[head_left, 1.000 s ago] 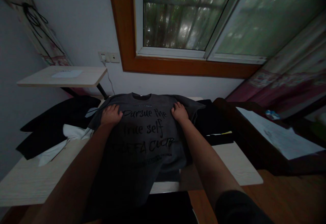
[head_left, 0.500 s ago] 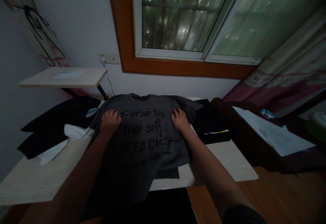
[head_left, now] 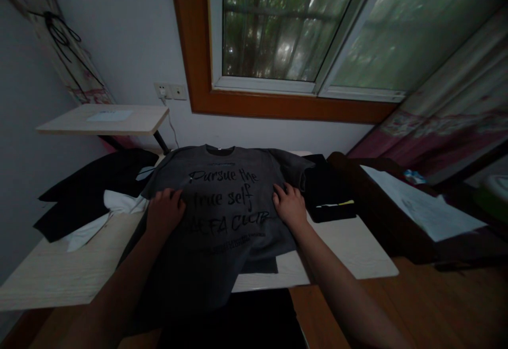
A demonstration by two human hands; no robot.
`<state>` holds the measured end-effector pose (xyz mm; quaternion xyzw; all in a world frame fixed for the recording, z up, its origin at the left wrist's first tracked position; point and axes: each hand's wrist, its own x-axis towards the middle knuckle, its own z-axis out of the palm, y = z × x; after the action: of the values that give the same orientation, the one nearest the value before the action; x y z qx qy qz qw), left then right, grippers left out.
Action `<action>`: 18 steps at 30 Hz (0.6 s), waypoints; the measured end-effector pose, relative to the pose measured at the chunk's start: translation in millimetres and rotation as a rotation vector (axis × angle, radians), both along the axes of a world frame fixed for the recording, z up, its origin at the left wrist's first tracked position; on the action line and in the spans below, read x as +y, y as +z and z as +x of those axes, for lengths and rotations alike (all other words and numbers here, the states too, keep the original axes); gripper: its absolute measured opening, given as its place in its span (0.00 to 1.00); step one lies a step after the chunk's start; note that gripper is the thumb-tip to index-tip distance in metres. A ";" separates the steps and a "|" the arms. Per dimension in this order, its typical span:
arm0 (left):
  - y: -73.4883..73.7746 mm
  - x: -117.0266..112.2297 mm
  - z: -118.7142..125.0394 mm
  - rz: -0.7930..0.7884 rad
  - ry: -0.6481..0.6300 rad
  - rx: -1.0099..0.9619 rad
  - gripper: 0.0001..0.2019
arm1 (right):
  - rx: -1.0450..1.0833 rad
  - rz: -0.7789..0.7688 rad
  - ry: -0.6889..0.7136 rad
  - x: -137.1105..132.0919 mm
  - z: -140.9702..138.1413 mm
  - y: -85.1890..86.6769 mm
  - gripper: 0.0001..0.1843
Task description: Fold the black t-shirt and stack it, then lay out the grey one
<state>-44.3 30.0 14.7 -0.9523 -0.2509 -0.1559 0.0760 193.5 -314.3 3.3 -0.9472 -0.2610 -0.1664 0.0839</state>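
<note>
A dark grey T-shirt (head_left: pixel 226 206) with black lettering lies face up on the pale wooden table (head_left: pixel 345 253), its collar toward the wall. Its lower part hangs over the near edge on the left. My left hand (head_left: pixel 164 211) rests on the left side of the shirt, fingers stretched out. On the opposite side, my right hand (head_left: pixel 289 206) lies on the fabric beside the lettering with its fingers spread. Neither hand has cloth visibly gripped in it.
Black clothing (head_left: pixel 107 174) and a white cloth (head_left: pixel 123 202) lie in a heap at the left. A raised shelf (head_left: pixel 138 121) stands behind them. Folded black clothing (head_left: pixel 329 190) sits right of the shirt. Beyond it, a dark brown surface holds a white sheet (head_left: pixel 416 206).
Both hands have slid down the shirt toward me, the left slightly outward and the right slightly to the right. The shirt stays spread in nearly the same place.
</note>
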 end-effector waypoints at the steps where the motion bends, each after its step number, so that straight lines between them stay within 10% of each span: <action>1: 0.4 -1.2 -3.9 0.002 0.010 -0.006 0.21 | 0.003 -0.002 -0.009 0.1 -1.4 1.3 0.24; 10: 5.2 11.0 -31.4 -0.020 0.273 -0.181 0.21 | -0.011 0.017 -0.012 0.1 -1.5 2.9 0.24; 18: -12.0 22.8 -24.0 -0.070 0.088 -0.126 0.23 | -0.024 0.020 0.093 -0.7 9.5 -9.0 0.25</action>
<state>-68.4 52.8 2.7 -0.9307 -0.3023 -0.2035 0.0336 203.0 -315.0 -5.6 -0.9310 -0.3041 -0.1765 0.0978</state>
